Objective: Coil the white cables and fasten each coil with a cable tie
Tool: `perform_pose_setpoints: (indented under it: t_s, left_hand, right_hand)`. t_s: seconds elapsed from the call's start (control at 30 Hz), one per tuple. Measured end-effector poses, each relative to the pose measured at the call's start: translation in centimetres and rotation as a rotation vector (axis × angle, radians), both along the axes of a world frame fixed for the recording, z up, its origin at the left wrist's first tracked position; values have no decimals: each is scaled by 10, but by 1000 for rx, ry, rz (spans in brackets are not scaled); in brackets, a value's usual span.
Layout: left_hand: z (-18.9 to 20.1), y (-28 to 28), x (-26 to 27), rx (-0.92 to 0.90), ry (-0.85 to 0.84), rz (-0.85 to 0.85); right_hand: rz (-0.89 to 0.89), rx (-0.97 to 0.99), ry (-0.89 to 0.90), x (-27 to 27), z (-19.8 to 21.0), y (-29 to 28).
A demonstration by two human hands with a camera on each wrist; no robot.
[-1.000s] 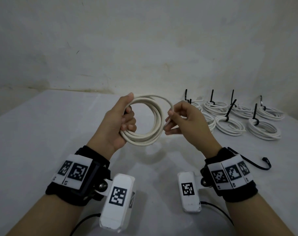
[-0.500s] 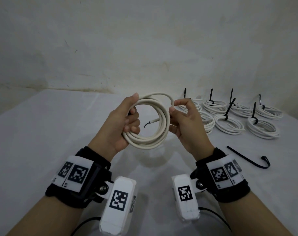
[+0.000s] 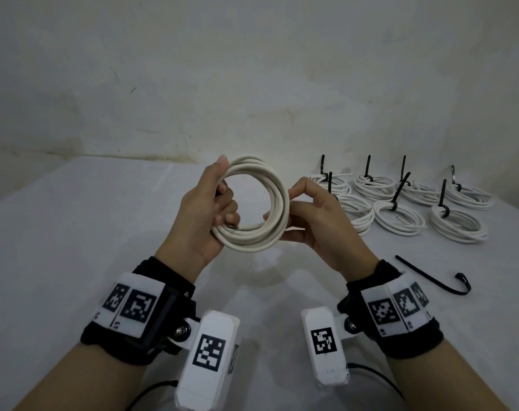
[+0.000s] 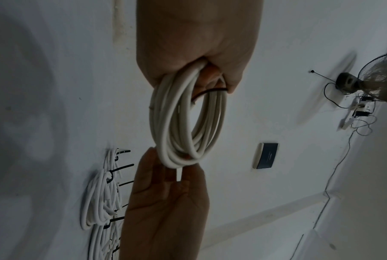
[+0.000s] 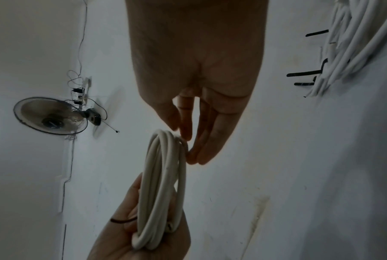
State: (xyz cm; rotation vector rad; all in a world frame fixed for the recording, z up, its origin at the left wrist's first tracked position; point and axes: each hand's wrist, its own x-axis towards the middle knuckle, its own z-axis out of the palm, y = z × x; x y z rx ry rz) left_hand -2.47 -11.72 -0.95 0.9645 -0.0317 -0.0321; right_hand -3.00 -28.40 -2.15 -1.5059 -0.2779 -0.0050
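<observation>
The coil [image 3: 253, 209] is now complete: the loose cable end that stood out inside the ring half a second ago is tucked in, and no tail shows in the head view. This means the winding step looks finished and the fastening can come next.

The left hand [image 3: 203, 215] holds the coil in the air above the table [image 3: 74, 232], its grip clamped round the left side of the ring. The right hand [image 3: 317, 218] has moved from the top of the coil to its right side. Its fingers [image 5: 206, 140] are nearly straight and only touch the strands, so this grip is apart.

A loose cable tie [image 3: 430, 277] lies on the table, right of the coil and near the right wrist. The finished coils [image 3: 400, 209], each already tied, lie behind it, as before.
</observation>
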Motion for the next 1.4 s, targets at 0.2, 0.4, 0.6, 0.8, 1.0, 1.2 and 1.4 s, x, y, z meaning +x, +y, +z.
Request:
perform_pose_setpoints:
  t_s: [0.2,0.4,0.6,0.8,1.0,1.2,1.4]
  left_hand:
    - [-2,-4,1,-28,-29,24]
    - [-5,-13,-3,-60,-47,-40]
    - [-8,-14,-3,-5,-49,-72]
    - [-10,-18,-5,41,-43,-103]
    - [-11,-19,-4,47,-17,-93]
    - [-12,-18,-1,201,-39,-130]
    - [-14,0,5,563,-259,-68]
  right_hand:
    - [-120,-120,-157,-9,4,6]
    - [-265,-252,-331,-9,-1,10]
    - [-299,-286,-328,-1,-4,5]
    - [-215,-247,-430,-5,0,4]
    - [-361,-426,-457,-1,-5,2]
    - [-374,-415,-461,3,-5,-2]
    - [-375,-476,-468,3,-6,-1]
